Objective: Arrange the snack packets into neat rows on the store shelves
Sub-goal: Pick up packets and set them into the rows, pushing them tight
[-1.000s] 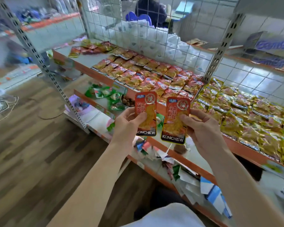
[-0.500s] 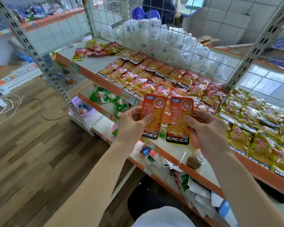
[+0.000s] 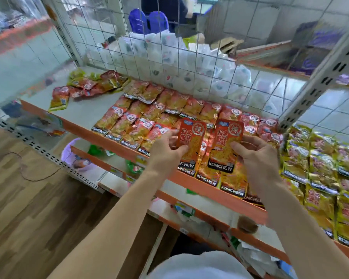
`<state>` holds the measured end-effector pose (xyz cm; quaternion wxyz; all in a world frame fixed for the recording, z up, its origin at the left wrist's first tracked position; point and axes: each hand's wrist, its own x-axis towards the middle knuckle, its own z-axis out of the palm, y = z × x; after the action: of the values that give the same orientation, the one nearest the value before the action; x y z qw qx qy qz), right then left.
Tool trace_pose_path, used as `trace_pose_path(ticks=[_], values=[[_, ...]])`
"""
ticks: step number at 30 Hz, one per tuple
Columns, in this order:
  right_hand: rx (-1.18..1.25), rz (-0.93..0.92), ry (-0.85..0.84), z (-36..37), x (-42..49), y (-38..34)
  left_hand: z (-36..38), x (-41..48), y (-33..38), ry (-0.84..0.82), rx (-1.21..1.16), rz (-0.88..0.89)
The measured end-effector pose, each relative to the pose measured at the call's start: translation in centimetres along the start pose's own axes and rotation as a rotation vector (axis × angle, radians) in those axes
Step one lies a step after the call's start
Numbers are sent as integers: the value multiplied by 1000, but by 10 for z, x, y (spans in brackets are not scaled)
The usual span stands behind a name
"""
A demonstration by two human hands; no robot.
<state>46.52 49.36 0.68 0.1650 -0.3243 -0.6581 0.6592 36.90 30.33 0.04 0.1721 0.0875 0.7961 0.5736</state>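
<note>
Two red snack packets are held upright, side by side, over the front of the top shelf (image 3: 83, 111). The left packet (image 3: 190, 141) is pinched by the left hand (image 3: 166, 151), thumb on the front face and the other fingers curled behind its left edge. The right packet (image 3: 227, 144) is pinched by the right hand (image 3: 257, 158), thumb across the lower front and fingers curled behind its right edge. The packets are just beside each other with a slim gap, fronts to the camera, KONCHEW label at the bottom of each. Below and behind them, rows of red packets (image 3: 141, 119) lie flat and overlapping on the shelf, labels toward the orange front edge. A loose pile of packets (image 3: 89, 85), unsorted, sits at the back left of the same shelf, apart from the rows. Yellow packets (image 3: 318, 164) lie in rows in the next bay to the right, past the slotted upright post (image 3: 318, 77). A wire grid (image 3: 170, 63) backs the shelf, with white bags (image 3: 169, 49) stacked behind it. The lower shelf (image 3: 113, 184) holds a few green packets (image 3: 133, 166). Wood floor (image 3: 28, 208) at left.
</note>
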Motion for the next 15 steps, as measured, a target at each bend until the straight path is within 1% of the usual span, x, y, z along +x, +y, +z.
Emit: trace_pose_path(ticks=[5,10,15], values=[[-83,14,46,8,39,-3,0,35,3,-63,143,178],[-210,-19,36,12,51,-2,8,58,3,-105,234,249],[-354,-57,113,24,66,1,16,90,0,-177,311,244]])
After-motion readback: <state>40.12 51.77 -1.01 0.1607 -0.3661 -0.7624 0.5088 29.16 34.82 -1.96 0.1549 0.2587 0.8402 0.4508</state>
